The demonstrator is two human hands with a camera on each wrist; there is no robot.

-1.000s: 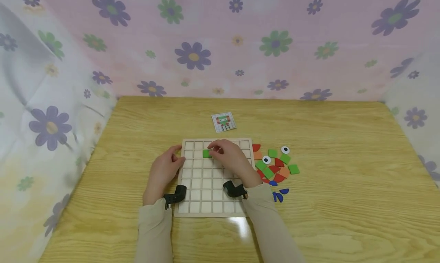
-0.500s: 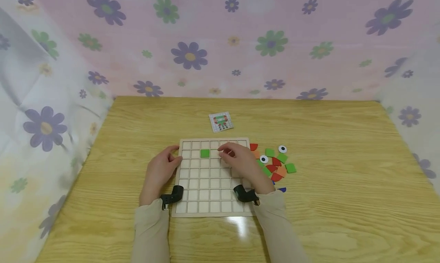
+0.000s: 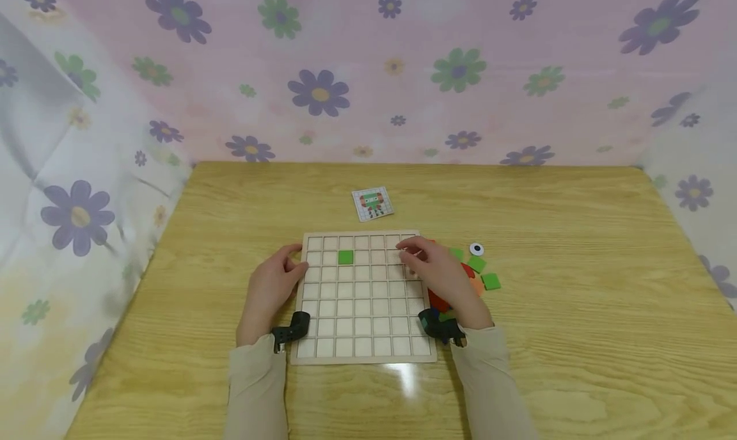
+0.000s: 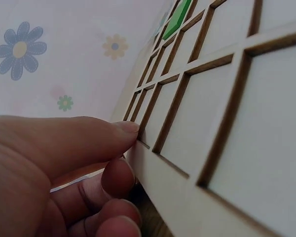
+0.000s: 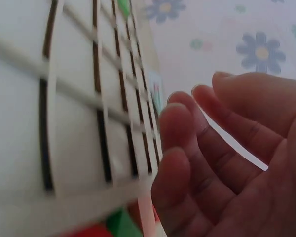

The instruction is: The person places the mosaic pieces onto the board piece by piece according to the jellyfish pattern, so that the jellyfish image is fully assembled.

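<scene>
A yellowish wood-grain worktop point(image 3: 576, 235) carries a flat grid board point(image 3: 363, 360), with a patch of glare just off its near edge. Beyond its far edge lies a small picture card point(image 3: 373, 203), slightly turned. Beside its right edge, green, red and orange pieces point(image 3: 491, 281) and an eye disc point(image 3: 476, 249) lie scattered, some partly hidden.

nothing legible in the head view or either wrist view: no words, numbers or brands to read. small card point(image 3: 372, 203) on the desk point(image 3: 581, 261) bears a printed coloured figure on a grid (any lettering too small to tell).
</scene>
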